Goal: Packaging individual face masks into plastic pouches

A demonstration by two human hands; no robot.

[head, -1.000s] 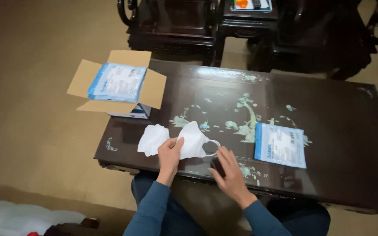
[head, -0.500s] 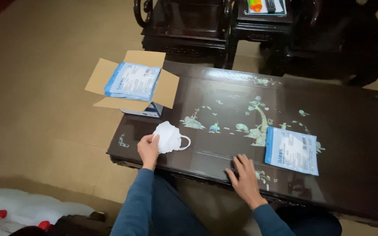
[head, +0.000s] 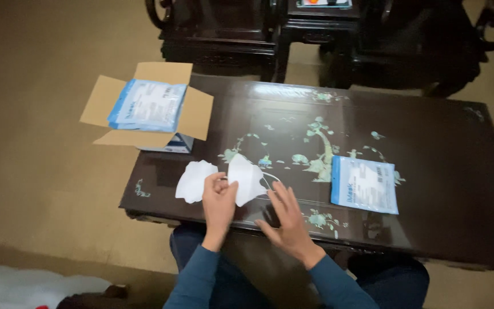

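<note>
White mask: we pinch a folded white face mask (head: 246,178) in our left hand (head: 219,197), lifted just off the dark lacquered bench (head: 441,149), near its front edge.
Change: half a second ago one mask lay flat under our left fingers; now it is raised and a second white mask (head: 192,182) shows beside it, lying on the bench.
Left hand: fingers closed around the mask's lower edge.
Right hand: our right hand (head: 286,220) is spread wide with nothing in it, fingertips touching the mask's ear loop (head: 270,182); earlier it rested flat, farther right.
Box: an open cardboard box (head: 198,114) sits on the bench's far left corner, flaps out, a blue-and-white packet (head: 147,105) lying on top.
Loose pack: another blue-and-white packet (head: 364,184) lies flat to our right, well apart from the box.
</note>
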